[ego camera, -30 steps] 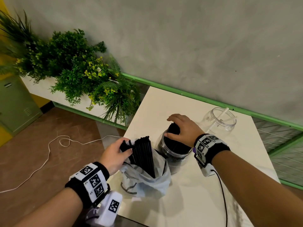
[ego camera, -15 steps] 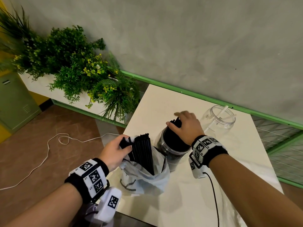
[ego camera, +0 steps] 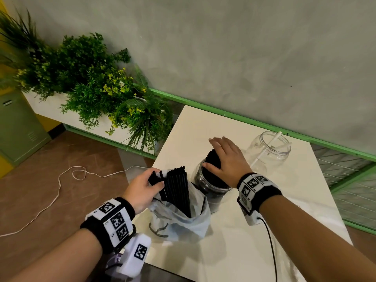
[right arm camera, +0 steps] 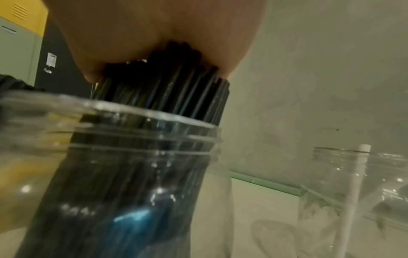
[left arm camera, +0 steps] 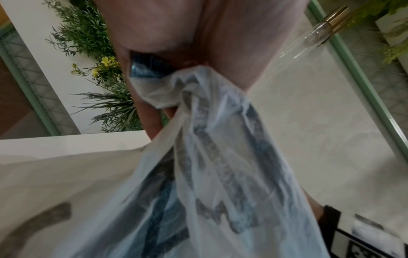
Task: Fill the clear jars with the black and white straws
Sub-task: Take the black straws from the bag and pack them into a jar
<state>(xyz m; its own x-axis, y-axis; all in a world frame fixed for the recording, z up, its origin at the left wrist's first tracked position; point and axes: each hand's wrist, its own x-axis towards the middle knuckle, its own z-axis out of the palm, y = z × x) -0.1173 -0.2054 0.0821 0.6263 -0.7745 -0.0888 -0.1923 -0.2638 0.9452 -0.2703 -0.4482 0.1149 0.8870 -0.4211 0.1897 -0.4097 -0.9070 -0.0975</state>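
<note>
A clear jar (ego camera: 211, 192) (right arm camera: 132, 157) packed with black straws (ego camera: 213, 159) (right arm camera: 167, 90) stands mid-table. My right hand (ego camera: 227, 159) (right arm camera: 154, 26) lies on the straw tops, fingers stretched out, thumb beside the bundle. To its left a thin plastic bag (ego camera: 183, 224) (left arm camera: 220, 157) holds more black straws (ego camera: 177, 190). My left hand (ego camera: 142, 186) (left arm camera: 176, 26) grips a bunch of them at the bag's mouth. A second clear jar (ego camera: 272, 147) (right arm camera: 353, 183) at the back right holds a white straw (ego camera: 273, 140) (right arm camera: 357, 174).
The white table (ego camera: 234, 251) stands against a grey wall with a green rail. Potted plants (ego camera: 91, 88) crowd its left rear corner. A white cable (ego camera: 59, 180) runs across the brown floor beside a green cabinet (ego camera: 18, 127). A black wrist cable (ego camera: 270, 241) lies on the table.
My right hand's fingers have uncurled from the bundle in the jar and spread flat over its top. The left hand keeps its grip at the bag.
</note>
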